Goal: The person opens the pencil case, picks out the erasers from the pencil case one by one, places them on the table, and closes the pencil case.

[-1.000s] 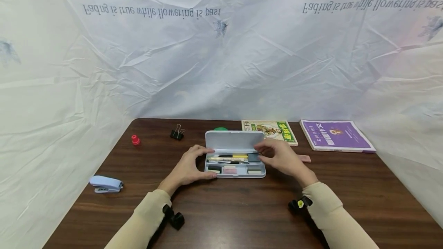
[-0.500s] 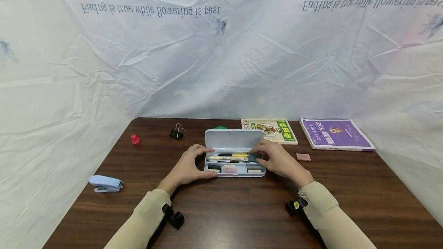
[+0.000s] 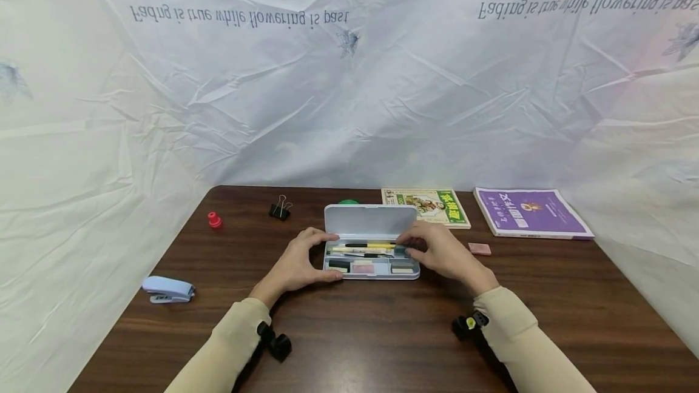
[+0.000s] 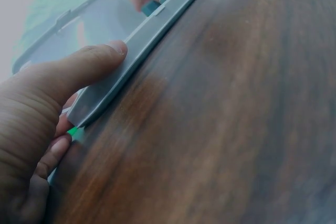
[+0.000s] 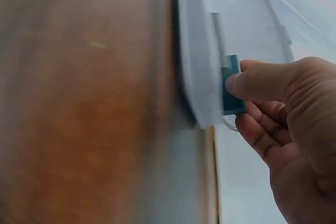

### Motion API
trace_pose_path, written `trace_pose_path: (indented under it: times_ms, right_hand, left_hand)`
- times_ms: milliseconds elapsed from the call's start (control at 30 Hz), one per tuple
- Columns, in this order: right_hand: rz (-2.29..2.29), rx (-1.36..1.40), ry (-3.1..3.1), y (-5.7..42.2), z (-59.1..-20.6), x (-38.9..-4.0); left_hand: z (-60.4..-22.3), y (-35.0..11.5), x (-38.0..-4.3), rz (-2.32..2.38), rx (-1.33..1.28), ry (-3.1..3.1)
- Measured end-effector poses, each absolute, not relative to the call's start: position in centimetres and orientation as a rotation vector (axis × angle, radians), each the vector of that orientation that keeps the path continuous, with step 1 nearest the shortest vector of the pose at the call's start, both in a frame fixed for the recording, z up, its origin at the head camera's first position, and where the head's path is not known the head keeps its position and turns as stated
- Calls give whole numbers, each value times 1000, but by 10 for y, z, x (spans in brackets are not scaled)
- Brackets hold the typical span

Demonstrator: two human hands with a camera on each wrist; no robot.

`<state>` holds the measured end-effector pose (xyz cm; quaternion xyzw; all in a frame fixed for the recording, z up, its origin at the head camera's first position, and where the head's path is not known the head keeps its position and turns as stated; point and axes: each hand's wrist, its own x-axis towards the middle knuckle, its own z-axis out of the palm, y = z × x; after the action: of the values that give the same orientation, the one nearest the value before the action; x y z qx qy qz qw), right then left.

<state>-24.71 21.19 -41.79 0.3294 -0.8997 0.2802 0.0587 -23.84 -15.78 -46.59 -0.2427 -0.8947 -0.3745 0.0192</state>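
A pale grey pencil case (image 3: 377, 276) lies on the table with its lid (image 3: 370, 221) raised. In it are a yellow-and-black pen (image 3: 369, 245), other pens, a pink-and-white eraser (image 3: 363, 267) and dark-and-white blocks (image 3: 339, 265). My left hand (image 3: 295, 264) grips the case's left end, thumb at the front edge, fingers behind. At the right end of the back compartment, my right hand (image 3: 443, 251) pinches a dark teal rectangular block (image 5: 231, 90) between thumb and fingers. The block's kind is unclear, and the fingers partly cover it in the head view.
A pink block (image 3: 479, 249) lies right of the case. Behind are a green-and-yellow book (image 3: 437, 208), a purple book (image 3: 532, 214) and a green object (image 3: 348, 202) partly hidden by the lid. Leftward are a binder clip (image 3: 280, 210), a red piece (image 3: 214, 219) and a blue stapler (image 3: 168, 289).
My right hand has shifted slightly left over the case's right end, its fingers now covering more of the teal block. The left hand has stayed in place on the case.
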Motion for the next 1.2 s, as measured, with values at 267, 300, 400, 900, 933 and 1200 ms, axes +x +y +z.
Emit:
trace_pose_path:
  times_ms: [267, 300, 400, 900, 933, 1200]
  right_hand:
    - [874, 917, -2556, 240, -389, -243]
    - [866, 900, -2539, 247, -385, -242]
    - [834, 834, -2539, 266, -380, -237]
    - [771, 654, -2667, 343, -416, -207]
    - [762, 644, -2676, 346, -418, -206]
    - [719, 595, -2711, 355, -429, -203]
  left_hand:
    - [-467, -157, -237, -1183, -746, -2774]
    - [-468, -157, -237, -1185, -749, -2775]
    - [-468, -157, -237, -1191, -753, -2778]
    - [-468, -159, -237, -1157, -733, -2773]
    - [-468, -159, -237, -1156, -734, -2773]
    - [-467, -158, -237, -1153, -762, -2755]
